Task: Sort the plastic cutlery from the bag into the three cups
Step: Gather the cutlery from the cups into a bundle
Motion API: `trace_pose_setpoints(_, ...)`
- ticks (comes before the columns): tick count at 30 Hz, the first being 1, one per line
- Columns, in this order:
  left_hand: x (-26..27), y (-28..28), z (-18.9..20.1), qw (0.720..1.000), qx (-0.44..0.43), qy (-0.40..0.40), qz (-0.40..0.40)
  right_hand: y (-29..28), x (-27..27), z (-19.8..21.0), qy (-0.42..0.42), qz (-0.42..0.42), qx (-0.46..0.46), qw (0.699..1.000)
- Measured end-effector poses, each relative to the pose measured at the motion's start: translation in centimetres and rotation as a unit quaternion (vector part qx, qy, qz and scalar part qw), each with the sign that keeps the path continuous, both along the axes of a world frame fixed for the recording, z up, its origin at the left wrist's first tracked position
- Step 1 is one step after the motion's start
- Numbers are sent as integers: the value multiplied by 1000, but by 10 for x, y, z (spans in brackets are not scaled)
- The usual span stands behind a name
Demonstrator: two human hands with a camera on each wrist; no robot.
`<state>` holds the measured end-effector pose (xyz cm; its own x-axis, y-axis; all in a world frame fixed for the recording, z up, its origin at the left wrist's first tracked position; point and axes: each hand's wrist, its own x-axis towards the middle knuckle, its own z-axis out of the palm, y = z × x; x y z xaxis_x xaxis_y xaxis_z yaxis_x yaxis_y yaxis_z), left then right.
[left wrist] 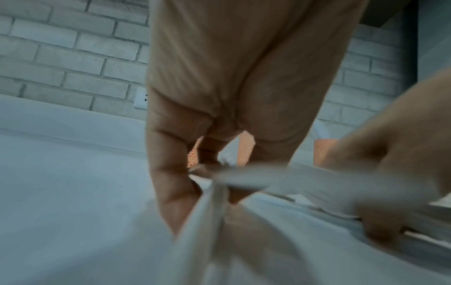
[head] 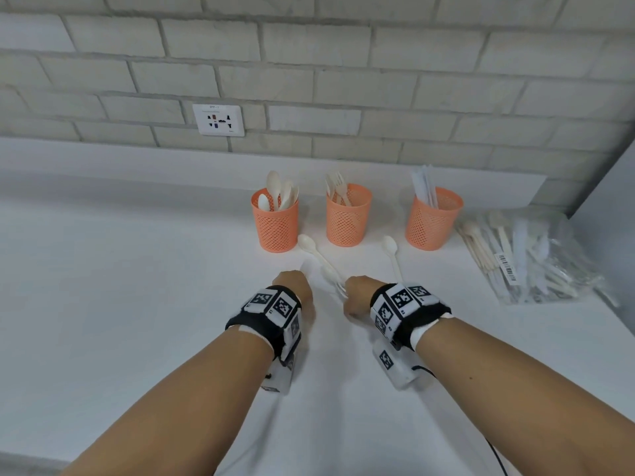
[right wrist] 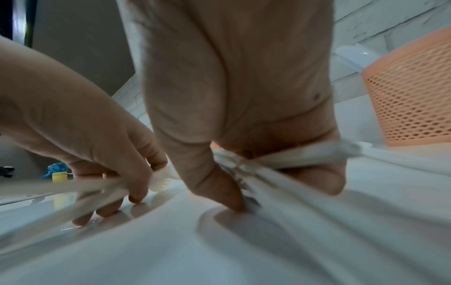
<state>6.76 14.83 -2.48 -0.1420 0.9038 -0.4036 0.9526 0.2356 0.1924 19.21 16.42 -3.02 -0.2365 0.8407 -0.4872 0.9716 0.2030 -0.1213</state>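
Three orange mesh cups stand in a row by the wall: the left cup (head: 275, 223) holds spoons, the middle cup (head: 347, 216) forks, the right cup (head: 433, 219) paper-wrapped pieces. A clear bag (head: 529, 255) with more cutlery lies to their right. Both hands are low on the counter in front of the cups. My left hand (head: 295, 286) curls round a bundle of white cutlery handles (left wrist: 209, 208). My right hand (head: 355, 297) grips white cutlery (right wrist: 280, 160) too. Spoon bowls (head: 307, 242) (head: 390, 244) stick out ahead of the hands, on the counter.
The white counter (head: 137, 286) runs wide to the left. A wall socket (head: 219, 120) sits on the brick wall behind. A grey panel (head: 611, 207) closes the right side past the bag. Small blue and yellow items (right wrist: 57, 173) show far off in the right wrist view.
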Motion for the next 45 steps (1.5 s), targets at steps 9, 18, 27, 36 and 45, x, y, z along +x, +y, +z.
trace_pose_setpoints(9, -10, -18, 1, 951, 117, -268, 100, -9, 13, -7, 19, 1, 28, 999)
trace_pose_setpoints(18, -8, -20, 9, 909, 165, -366, 115, -19, 14, -17, -14, -9, 57, 998)
trace_pose_setpoints(27, -9, -19, 4, 880, 204, -406, 138, -19, 17, -1, 98, 13, 38, 994)
trace_pose_setpoints(36, 11, -17, 11, 749, 204, -615, 136, -18, -24, 41, 424, -44, 99, 899)
trace_pose_setpoints(45, -8, 0, 23, 687, 227, -653, 222, -14, -25, 39, 387, 65, 86, 916)
